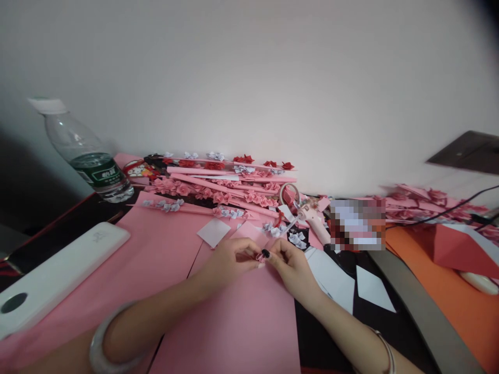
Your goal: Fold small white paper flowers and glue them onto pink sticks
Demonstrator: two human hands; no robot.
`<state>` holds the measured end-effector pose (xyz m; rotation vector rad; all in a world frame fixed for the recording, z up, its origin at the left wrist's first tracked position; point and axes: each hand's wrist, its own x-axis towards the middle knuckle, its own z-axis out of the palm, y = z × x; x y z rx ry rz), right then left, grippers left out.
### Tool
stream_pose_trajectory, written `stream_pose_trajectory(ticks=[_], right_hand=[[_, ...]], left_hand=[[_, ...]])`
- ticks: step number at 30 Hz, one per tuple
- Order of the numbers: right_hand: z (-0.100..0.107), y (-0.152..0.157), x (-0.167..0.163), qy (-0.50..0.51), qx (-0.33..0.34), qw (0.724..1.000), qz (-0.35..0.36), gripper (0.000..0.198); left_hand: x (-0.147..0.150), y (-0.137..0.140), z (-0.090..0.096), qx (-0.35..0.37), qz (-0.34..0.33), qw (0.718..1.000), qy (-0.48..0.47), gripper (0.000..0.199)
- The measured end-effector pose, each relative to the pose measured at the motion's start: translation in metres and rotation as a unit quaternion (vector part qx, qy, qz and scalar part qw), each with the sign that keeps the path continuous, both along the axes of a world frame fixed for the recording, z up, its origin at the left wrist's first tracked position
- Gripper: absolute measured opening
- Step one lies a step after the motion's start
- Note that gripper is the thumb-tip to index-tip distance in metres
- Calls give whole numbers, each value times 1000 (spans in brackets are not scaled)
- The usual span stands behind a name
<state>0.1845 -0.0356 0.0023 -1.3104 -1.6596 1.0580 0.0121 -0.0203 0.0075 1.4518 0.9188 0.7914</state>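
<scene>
Over a large pink paper sheet (pixel 234 322), my two hands meet fingertip to fingertip. My left hand (pixel 230 259) pinches a small folded pink paper piece (pixel 260 256) from the left. From the right, my right hand (pixel 290 265) grips the same piece between thumb and fingers. Much of the piece is hidden by the fingers. Just beyond the hands lie a pale paper square (pixel 213 232) and a white paper flower (pixel 297 239). A pink-and-white glue gun (pixel 313 221) rests behind my right hand.
Pink paper stems with flowers (pixel 222 195) are piled along the wall. A water bottle (pixel 97 161) and a long white device (pixel 62 275) stand and lie at left. White paper sheets (pixel 337 283), a grey curved strip (pixel 421 306) and orange paper (pixel 448 296) are at right.
</scene>
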Motion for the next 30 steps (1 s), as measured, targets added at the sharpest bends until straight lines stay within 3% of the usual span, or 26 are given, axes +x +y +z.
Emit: stream_pose_trajectory(ticks=[6,17,25,30], right_hand=[[-1,3,1,61,-69,995,35,24],[1,4,0,98,-110,989,32,26],[4,4,-1,207,-183,958,76,31],[3,3,-1,222,-137,965,25,30]], left_hand=[[1,0,-2,-22,3,1000,-18,11],[1,0,0,-20,13,999,-26,10],[0,0,3,9,19,1000,-4,10],[-1,0,3,-9,21,999,-29,14]])
